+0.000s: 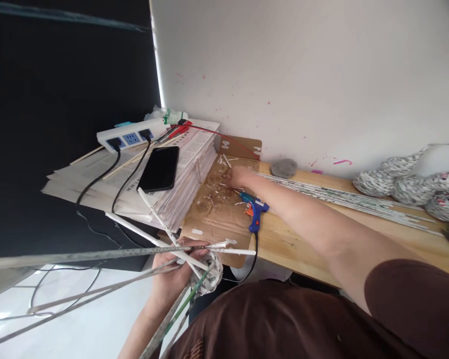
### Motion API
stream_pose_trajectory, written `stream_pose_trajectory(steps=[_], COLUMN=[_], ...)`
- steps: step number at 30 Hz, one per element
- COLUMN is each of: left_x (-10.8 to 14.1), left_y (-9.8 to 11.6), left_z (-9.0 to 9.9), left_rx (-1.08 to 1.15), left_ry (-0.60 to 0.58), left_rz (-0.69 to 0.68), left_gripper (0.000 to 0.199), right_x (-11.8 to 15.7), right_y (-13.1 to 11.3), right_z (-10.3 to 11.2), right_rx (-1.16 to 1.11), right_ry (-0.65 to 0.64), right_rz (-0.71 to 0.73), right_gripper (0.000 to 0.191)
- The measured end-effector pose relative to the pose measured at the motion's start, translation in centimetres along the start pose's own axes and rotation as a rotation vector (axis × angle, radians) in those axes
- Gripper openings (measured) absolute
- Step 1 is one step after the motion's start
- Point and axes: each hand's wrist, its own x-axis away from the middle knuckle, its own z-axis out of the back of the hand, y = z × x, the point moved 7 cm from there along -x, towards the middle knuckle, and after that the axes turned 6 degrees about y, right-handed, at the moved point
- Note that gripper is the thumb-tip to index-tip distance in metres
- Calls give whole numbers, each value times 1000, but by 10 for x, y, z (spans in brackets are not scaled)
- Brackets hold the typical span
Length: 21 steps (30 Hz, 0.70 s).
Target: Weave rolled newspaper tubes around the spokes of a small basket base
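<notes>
Clasping slender rolled-paper rods

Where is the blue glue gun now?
In the head view, the blue glue gun lies just right of centre, below the right forearm.

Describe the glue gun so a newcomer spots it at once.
Find the wooden table against the pale wall, then the brown cardboard at its left end. The glue gun lies by the cardboard's right edge, near the right hand. It is blue with an orange trigger and black cord, unlike the straight whitish paper rods beyond.
</notes>
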Motion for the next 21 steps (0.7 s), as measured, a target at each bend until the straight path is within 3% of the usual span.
stream_pose_trajectory(steps=[5,9,13,15,17,21], left_x=[-4,-8,-10,-11,-12,-13], left_y=[1,7,7,6,7,11], left_z=[2,-1,-9,-13,-19,-28], left_rx=[-18,-33,-40,-15,20,51], left_ry=[-8,-7,-23,-12,-1,51], left_rz=[-2,-58,-40,-24,8,47], left_gripper=[9,8,10,11,12,14], right_x=[-6,10,52,80,111,161], right_y=[3,13,22,24,24,30], right_z=[-1,24,50,52,48,45], right_rx=[-76,-231,-480,-953,-1214,-1392], right_ry=[-2,77,104,4,-113,-163], right_rz=[-18,14,78,90,96,85], right_gripper=[13,11,13,11,19,25])
